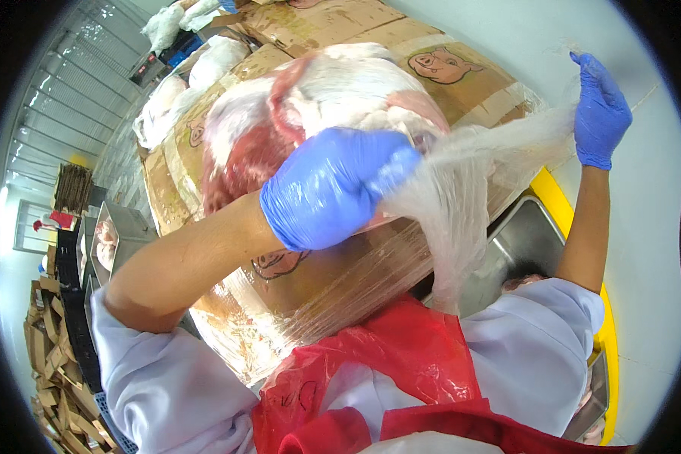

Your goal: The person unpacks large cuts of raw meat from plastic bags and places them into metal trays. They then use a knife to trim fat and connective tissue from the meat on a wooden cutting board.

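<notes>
My left hand (333, 189), in a blue glove, is closed on a bunched strip of clear plastic film (461, 197) in front of the meat. The film stretches across to my right hand (601, 117), raised near the wall in a matching glove, its fingers closed on the film's other end. Part of the film hangs down toward my red apron (401, 348). A large raw cut of meat (333, 91), red with white fat, lies behind my left hand on film-wrapped cardboard boxes (340, 276). The left hand hides part of the meat.
A steel tub (533, 238) with meat stands by a yellow rail (556, 200) at right. White-wrapped bundles (219, 62) lie farther back on the boxes. Flattened cardboard (57, 367) is piled at lower left, near a steel bin (117, 231) holding meat. A pale wall (651, 250) bounds the right side.
</notes>
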Available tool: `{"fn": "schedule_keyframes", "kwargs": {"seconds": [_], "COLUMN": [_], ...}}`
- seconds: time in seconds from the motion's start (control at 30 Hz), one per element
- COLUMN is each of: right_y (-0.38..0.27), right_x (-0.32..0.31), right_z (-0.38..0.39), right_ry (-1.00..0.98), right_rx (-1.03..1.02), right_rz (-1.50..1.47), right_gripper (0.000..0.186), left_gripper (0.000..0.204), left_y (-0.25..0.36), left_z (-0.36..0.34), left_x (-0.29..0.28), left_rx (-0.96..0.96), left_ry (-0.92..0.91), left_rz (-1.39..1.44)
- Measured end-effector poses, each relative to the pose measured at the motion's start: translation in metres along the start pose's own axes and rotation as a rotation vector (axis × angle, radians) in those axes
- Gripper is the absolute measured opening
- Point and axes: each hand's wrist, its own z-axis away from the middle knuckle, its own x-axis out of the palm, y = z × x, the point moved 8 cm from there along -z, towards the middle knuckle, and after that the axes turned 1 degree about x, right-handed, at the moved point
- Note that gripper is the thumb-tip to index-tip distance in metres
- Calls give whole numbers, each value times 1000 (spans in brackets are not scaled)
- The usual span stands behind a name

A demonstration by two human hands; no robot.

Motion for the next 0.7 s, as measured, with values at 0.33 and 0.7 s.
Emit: {"fn": "schedule_keyframes", "kwargs": {"seconds": [0.33, 0.7], "right_y": [2, -1], "right_x": [4, 63], "right_z": [-17, 73], "right_ry": [-146, -340], "right_rx": [193, 511], "right_rz": [-113, -232], "right_gripper": [22, 19], "left_gripper": [27, 20], "left_y": [-11, 39], "left_z": [-16, 45], "left_x": [-21, -2], "left_rx": [-354, 263], "left_ry": [-303, -248], "left_rz": [-26, -585]}}
